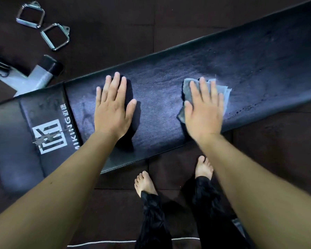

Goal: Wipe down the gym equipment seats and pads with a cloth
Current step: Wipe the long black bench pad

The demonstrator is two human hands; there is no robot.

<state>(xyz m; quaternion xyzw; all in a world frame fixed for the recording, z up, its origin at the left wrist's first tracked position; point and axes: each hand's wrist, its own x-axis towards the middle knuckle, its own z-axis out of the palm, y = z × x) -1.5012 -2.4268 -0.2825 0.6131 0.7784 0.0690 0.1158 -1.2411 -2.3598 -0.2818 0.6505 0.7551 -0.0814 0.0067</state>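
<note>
A: Dark rubber floor tiles (115, 203) underfoot, and bare feet (145, 182) just short of the near edge of the long black padded bench (160, 97)?
B: Yes. Left hand (113, 110) lies flat on the pad, fingers straight, slightly spread, holding nothing
A: Right hand (203, 112)?
B: Flat too, straight fingers pressing the crumpled grey cloth (224, 97) mid-width. Bare pad runs on to the upper right
A: Beyond the far edge?
B: White metal frame foot (34, 78), then two chrome stirrup handles (43, 26) on the floor, well apart from the bench
</note>
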